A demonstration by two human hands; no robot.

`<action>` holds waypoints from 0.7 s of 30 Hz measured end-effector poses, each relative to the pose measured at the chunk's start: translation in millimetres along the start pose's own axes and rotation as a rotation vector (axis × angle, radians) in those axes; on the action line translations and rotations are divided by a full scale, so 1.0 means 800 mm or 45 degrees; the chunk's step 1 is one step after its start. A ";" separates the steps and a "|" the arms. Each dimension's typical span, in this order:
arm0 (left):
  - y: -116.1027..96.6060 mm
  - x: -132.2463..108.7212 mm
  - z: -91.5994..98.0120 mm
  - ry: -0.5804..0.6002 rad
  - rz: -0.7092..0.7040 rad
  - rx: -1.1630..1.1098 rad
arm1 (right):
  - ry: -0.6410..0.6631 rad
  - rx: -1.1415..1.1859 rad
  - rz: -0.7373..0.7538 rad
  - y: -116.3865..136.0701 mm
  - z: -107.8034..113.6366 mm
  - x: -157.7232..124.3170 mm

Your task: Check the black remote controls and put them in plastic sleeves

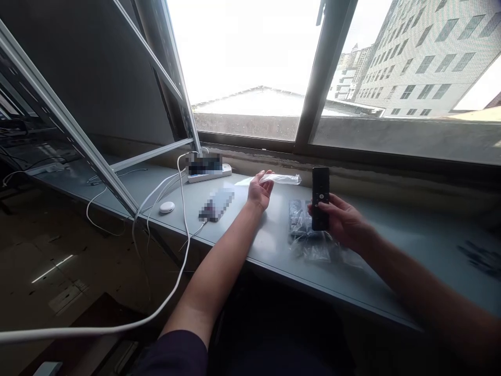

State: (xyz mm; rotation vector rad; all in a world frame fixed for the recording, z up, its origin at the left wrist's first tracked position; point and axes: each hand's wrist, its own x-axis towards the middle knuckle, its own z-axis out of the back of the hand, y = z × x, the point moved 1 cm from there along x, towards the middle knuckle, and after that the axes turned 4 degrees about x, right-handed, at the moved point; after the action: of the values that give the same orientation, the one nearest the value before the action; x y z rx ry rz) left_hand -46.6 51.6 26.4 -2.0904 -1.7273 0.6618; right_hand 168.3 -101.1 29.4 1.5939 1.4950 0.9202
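Right hand (pixel 346 219) clamped on a black remote (pixel 321 183), held up near vertical above the bench (pixel 422 230), button side toward the wearer; thumb on its lower front, nr a pale round button, rest of fingers behind/alongside. Left hand (pixel 260 192) out over the far part of the bench, fingers curled & closed on a clear plastic bag (pixel 288 179), which sticks out to the right, toward the remote but apart from it

Just left of the remote & partly behind it: dark pack in clear plastic (pixel 299 215) on the bench, w/ loose clear wrap (pixel 316 253) on its near side; contents can't be made out

Left of the left hand: phone-like item (pixel 219 203), pixelated, w/ a thin cable at its near end. Further left, a small white round puck (pixel 167 207) lies flat. Far of these, a white power strip (pixel 226 171) w/ a blurred dark block (pixel 203 164) on it. Thick white cable (pixel 117 329) loops down off the bench & runs to the near left

Metal frame (pixel 78 129) stands at left; window (pixel 250 62) on the far side, bldg (pixel 426 62) outside at far right
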 end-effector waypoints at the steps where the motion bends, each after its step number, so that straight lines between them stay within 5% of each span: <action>1: 0.000 0.000 0.000 0.001 0.000 0.001 | 0.011 -0.018 0.030 -0.002 0.000 0.000; 11: 0.001 0.003 0.000 -0.003 0.013 -0.012 | -0.007 -0.192 0.323 -0.006 0.007 0.009; 21: 0.001 0.003 0.001 -0.002 0.007 -0.012 | 0.007 -0.259 0.256 -0.005 0.002 0.005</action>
State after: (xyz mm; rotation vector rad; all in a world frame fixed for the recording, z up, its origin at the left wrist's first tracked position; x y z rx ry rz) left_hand -45.5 53.8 24.9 -2.1022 -1.7290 0.6587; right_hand 167.9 -96.8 25.4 1.6110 1.2174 1.1513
